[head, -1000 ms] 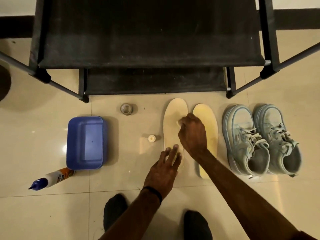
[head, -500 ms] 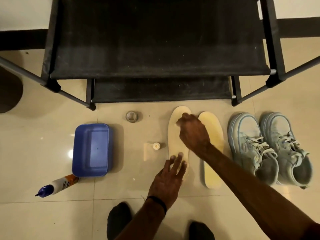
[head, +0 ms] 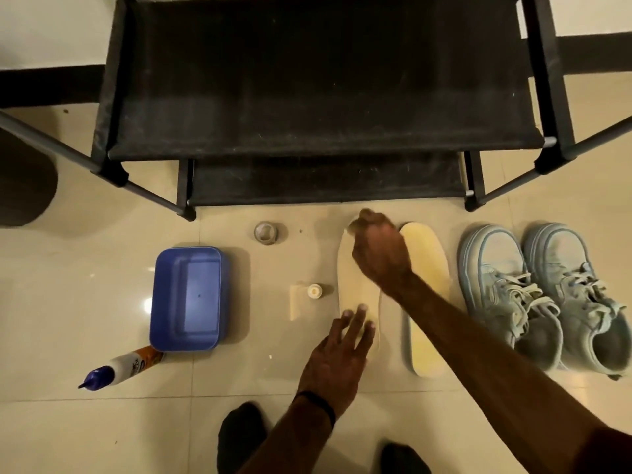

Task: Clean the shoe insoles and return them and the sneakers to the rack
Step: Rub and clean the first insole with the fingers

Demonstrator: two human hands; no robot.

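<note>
Two pale yellow insoles lie side by side on the tiled floor in front of the black shoe rack (head: 321,97). My left hand (head: 342,357) presses flat, fingers straight, on the heel end of the left insole (head: 355,295). At that insole's toe end my right hand (head: 379,251) has its fingers curled round a small pale wad, a cloth or cotton piece (head: 352,228). The right insole (head: 425,350) lies partly under my right forearm. A pair of light blue sneakers (head: 543,295) stands to the right of the insoles.
A blue plastic tub (head: 186,299) sits at the left, with a lying bottle with a blue cap (head: 119,367) by its near corner. A small white bottle (head: 314,290) and a round lid or tape roll (head: 266,231) stand left of the insoles. My dark-socked feet (head: 239,436) are at the bottom.
My right hand has slid from the middle of the left insole up to its toe end. My left hand stays pressed on the heel end.
</note>
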